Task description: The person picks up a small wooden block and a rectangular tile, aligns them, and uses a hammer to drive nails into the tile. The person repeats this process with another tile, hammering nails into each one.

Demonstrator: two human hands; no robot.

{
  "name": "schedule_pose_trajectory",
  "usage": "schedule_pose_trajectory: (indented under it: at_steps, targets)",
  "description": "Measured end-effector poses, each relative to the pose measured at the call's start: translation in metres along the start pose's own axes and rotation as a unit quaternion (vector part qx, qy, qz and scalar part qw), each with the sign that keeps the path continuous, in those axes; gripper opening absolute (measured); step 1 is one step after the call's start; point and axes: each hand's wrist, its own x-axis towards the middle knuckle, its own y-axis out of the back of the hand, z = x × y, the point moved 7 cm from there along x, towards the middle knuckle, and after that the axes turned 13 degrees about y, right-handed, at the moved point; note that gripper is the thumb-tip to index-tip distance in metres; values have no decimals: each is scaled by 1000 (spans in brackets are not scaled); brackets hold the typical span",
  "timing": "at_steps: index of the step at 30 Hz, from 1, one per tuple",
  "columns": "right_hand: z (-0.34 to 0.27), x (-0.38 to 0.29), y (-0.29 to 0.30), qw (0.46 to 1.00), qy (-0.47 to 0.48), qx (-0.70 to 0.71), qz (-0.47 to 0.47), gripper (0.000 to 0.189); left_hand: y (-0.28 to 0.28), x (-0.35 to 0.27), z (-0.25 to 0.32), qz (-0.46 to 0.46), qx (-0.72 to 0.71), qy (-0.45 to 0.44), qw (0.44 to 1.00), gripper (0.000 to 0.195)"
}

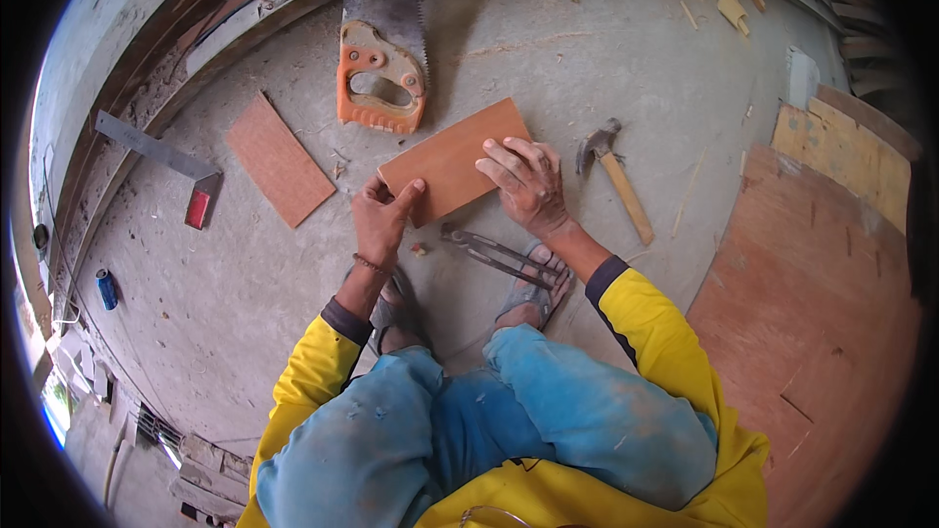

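Note:
A rectangular piece of reddish-brown plywood (447, 158) is held above the concrete floor, tilted with its right end farther from me. My left hand (381, 216) pinches its near left corner, thumb on the upper face and fingers mostly underneath. At the right end, my right hand (532, 183) lays its fingers over the upper face; its thumb is hidden. Just below the board lie pincers (502, 257), their handles reaching across my right foot. A handsaw (381, 77) with an orange handle rests beyond the board. To the right is a claw hammer (616, 180) with a wooden handle.
Another plywood piece (280, 160) lies left of my hands, near a try square (158, 150) with a red-marked handle. A large plywood sheet (799, 323) covers the floor at right. Wood offcuts (726, 0) lie far right; a blue can (106, 290) is far left.

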Motion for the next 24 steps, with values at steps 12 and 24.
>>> schedule_pose_trajectory:
  at_steps: [12, 24]
  targets:
    - [10, 15, 25, 988, -33, 134, -64, 41, 0, -3, 6, 30, 52, -8, 998, 33]
    - [78, 2, -5, 841, -439, 318, -3, 36, 0, 1, 3, 37, 68, -2, 997, 30]
